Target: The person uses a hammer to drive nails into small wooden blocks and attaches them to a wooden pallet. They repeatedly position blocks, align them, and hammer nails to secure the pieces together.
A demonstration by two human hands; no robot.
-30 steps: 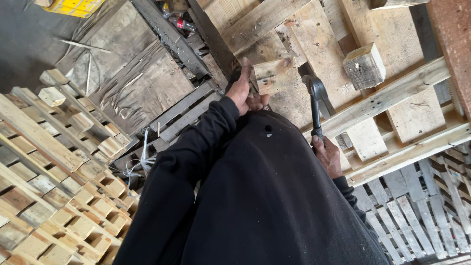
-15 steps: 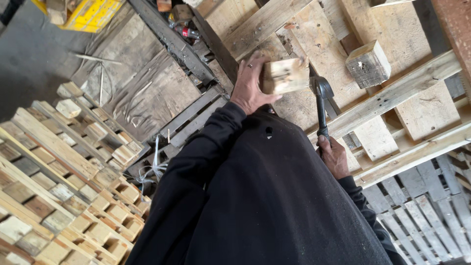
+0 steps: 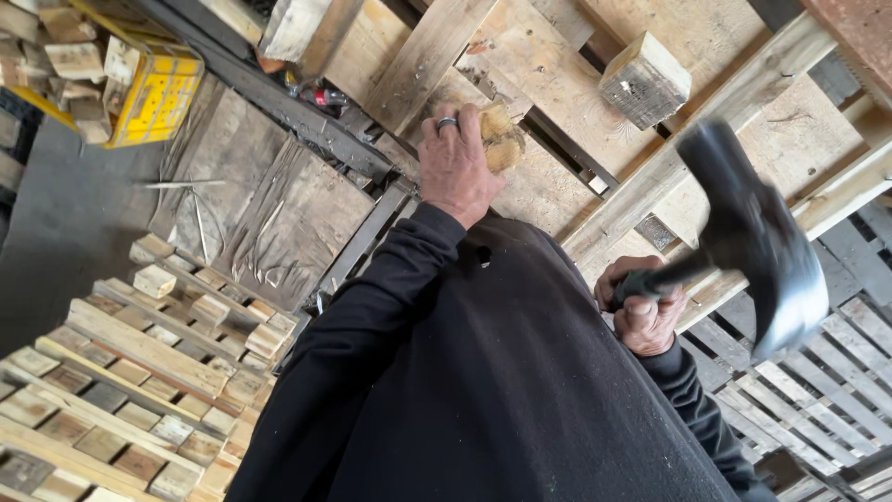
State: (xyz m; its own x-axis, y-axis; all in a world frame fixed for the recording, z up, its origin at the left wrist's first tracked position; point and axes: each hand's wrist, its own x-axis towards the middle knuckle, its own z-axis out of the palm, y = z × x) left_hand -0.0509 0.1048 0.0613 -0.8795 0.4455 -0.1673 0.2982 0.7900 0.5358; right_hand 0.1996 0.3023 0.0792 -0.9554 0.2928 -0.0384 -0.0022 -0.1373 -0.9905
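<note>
Currently, my left hand (image 3: 455, 167) sits near the twelve o'clock position of the view, extended at the end of a black sleeve (image 3: 372, 316). Its grip is wrapped around a small pale wooden block (image 3: 499, 138), fingers curled over the top, a ring visible on one finger. The block lies at the three o'clock side of that hand and rests against the planks of the wooden pallet (image 3: 557, 56) beneath it.

My right hand (image 3: 646, 311) is at roughly four o'clock from the left hand, well apart from it. Its grip is closed tight around the dark handle of a hammer (image 3: 753, 242). The hammer head is raised and blurred, pointing toward two o'clock from the right hand, and it stands clear of the block and of the pallet boards.

A second, greyer wooden block (image 3: 646, 79) sits on the pallet at two o'clock from the left hand, apart from the held block. A long slat (image 3: 706, 130) runs diagonally between that grey block and the hammer.

At nine o'clock of the view, a stack of finished pallets (image 3: 121, 372) shows rows of square block ends. A yellow crate (image 3: 158, 93) filled with wood offcuts stands at ten o'clock, near the top left corner. Between the crate and the stack lies a flat, worn sheet of board (image 3: 269, 214) on the dark floor (image 3: 56, 223). More pallet slats (image 3: 818, 390) fill the four o'clock corner.
</note>
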